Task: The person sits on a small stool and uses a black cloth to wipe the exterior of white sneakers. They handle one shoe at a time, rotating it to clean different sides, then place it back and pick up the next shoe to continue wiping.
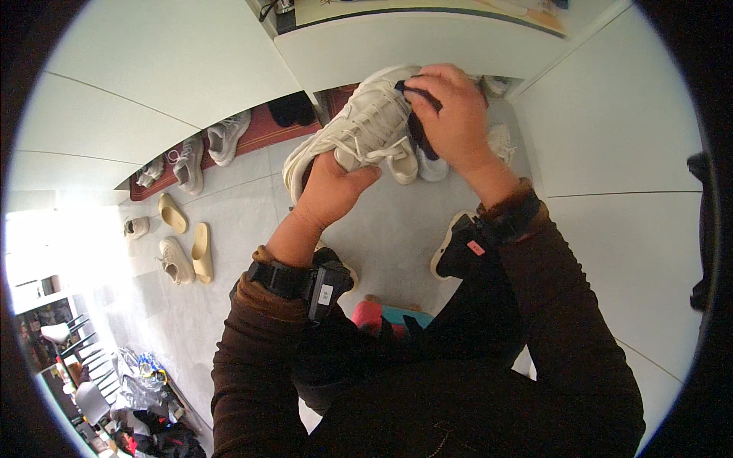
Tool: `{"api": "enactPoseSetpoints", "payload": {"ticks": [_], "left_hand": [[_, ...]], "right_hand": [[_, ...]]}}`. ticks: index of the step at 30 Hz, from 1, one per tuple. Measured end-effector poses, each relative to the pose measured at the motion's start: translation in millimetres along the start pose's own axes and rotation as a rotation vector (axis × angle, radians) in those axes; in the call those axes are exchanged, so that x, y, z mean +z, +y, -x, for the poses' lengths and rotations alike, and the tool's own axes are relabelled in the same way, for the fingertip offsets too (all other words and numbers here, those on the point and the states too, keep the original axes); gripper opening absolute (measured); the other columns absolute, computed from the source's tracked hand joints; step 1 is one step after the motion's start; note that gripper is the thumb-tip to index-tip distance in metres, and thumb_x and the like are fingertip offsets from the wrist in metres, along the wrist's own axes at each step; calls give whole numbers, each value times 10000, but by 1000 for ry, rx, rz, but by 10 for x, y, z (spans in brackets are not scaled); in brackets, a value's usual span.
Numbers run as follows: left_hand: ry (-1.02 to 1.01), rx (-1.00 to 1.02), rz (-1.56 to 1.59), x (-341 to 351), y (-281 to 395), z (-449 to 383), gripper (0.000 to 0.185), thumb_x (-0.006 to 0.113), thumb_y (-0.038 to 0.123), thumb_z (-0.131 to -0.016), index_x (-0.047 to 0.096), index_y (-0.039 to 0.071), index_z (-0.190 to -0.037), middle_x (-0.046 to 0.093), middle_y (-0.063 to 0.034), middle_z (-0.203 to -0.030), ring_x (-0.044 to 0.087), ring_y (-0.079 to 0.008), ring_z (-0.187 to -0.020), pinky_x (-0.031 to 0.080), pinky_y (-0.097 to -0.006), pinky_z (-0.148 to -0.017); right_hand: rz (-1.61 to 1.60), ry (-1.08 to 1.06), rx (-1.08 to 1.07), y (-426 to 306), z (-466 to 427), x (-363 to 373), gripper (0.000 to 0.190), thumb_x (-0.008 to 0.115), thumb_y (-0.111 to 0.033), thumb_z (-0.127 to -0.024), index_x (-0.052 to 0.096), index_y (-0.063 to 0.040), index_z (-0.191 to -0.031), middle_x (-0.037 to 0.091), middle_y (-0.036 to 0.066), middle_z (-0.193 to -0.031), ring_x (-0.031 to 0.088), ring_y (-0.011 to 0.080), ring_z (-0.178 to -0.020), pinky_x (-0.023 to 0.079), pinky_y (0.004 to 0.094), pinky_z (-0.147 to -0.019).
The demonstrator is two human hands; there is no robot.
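Observation:
A cream lace-up sneaker point(366, 114) is held up in front of me, its toe pointing up and to the right and its laces tied. My left hand point(332, 189) grips it at the heel end, with the fingers inside the opening and the thumb out over the laces. A dark cloth point(422, 134) is bunched in my right hand point(449, 109), against the toe side of the sneaker. The right fingertips and part of the cloth rest near the toe. Behind the sneaker, lighter shoes point(432, 167) stand on the floor, partly hidden.
White cabinets point(401, 48) stand ahead and at both sides. Grey and white sneakers point(229, 137) sit on a red mat point(257, 133) under the left cabinet. Beige slippers point(201, 252) and canvas shoes point(174, 260) lie on the left floor. Another pale shoe point(501, 143) is at right.

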State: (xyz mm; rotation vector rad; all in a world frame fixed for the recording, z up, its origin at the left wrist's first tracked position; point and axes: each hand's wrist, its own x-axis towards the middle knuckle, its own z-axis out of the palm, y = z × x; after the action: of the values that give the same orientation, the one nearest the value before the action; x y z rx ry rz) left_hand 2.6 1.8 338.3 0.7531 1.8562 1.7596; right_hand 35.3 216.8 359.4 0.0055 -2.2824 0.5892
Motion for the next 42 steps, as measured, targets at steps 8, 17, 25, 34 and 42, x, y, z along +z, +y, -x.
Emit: {"api": "enactPoseSetpoints", "payload": {"ticks": [8,17,25,34,42], "left_hand": [[-23,46,-69,3,-62,10,488,680,51,-741,566,17,-1214,583,-114,-1217,532,-253,-1145,391,-338,-1002],[-4,-2,-50,3,-18,37,479,677,44,-740,562,11,-1204,587,-120,-1207,540,-250,-1132,394,-335,-998],[61,-54,-127,16,-37,22,481,673,11,-782,537,17,-1243,618,-81,-1190,580,-192,-1084,449,-308,-943],[45,-338,932,-108,85,-81,542,499,-7,-777,475,-11,-1319,590,-174,-1242,592,-316,-1125,478,-426,-975],[61,-312,1053,-230,141,-89,560,487,71,-804,427,-16,-1354,524,-175,-1330,524,-338,-1208,385,-466,-1064]], "right_hand": [[77,25,54,71,-62,-58,153,708,-119,-765,700,-61,-906,644,100,-967,618,290,-904,493,368,-802],[78,40,63,80,-96,-18,144,694,-146,-763,695,-63,-881,630,95,-936,600,309,-911,487,404,-796],[-31,-81,-76,-104,64,13,141,704,-107,-772,699,-68,-907,640,83,-967,617,278,-900,489,363,-805],[-102,44,76,32,-79,-58,154,705,-109,-760,701,-63,-907,638,92,-965,612,289,-898,489,363,-801],[-196,-69,-31,-134,49,42,155,705,-111,-739,693,-85,-891,629,85,-956,603,293,-904,489,390,-794]]}}
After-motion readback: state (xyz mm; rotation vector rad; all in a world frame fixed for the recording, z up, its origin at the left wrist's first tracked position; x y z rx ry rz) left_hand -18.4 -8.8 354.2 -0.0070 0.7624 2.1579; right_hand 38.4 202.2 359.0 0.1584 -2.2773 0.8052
